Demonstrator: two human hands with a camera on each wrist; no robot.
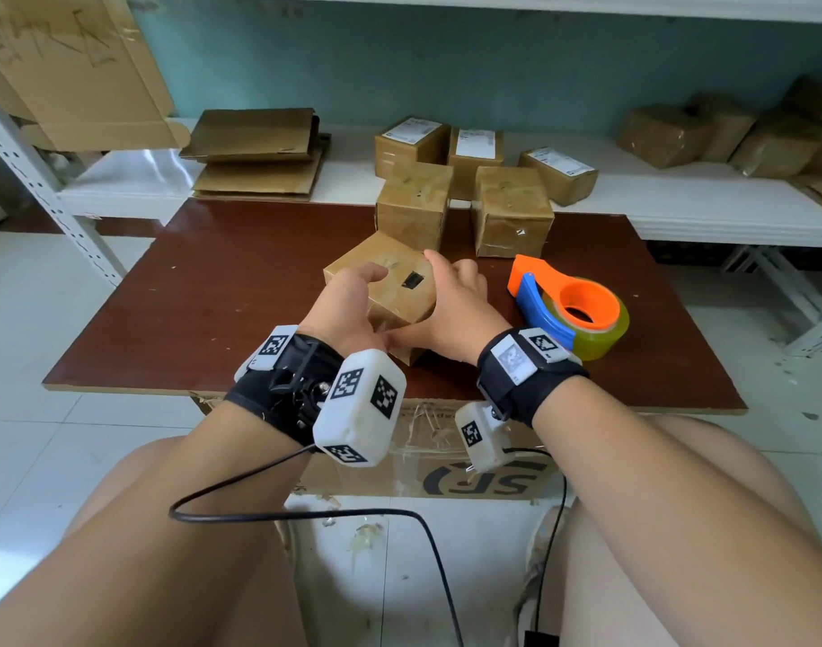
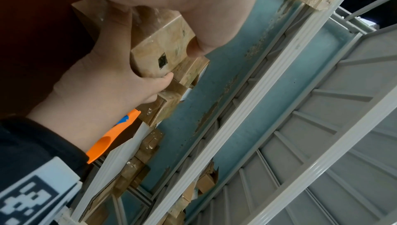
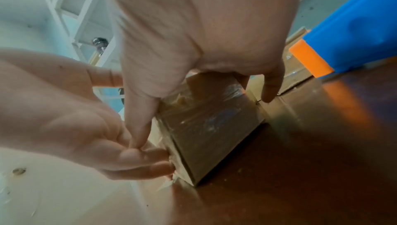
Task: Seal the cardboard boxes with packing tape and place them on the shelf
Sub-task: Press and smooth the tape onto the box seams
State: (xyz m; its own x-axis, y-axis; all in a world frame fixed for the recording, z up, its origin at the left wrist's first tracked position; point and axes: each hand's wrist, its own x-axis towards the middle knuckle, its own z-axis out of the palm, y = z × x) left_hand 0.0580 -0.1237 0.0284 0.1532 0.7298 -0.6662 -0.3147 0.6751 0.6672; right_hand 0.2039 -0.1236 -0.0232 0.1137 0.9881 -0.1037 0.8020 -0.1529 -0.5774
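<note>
We are gripping the small taped box [image 1: 390, 291] on the counter [image 1: 213, 291] with both hands: our left hand [image 1: 348, 305] is wrapping its left side, our right hand [image 1: 456, 310] is clasping its right, just beside the tape dispenser [image 1: 572, 310].

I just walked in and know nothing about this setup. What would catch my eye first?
Probably the bright orange-and-blue tape dispenser lying at the right of the dark red table. Next to it, the left hand and right hand grip a small taped cardboard box from both sides. Behind, more taped boxes sit at the table's far edge and on the white shelf.
</note>
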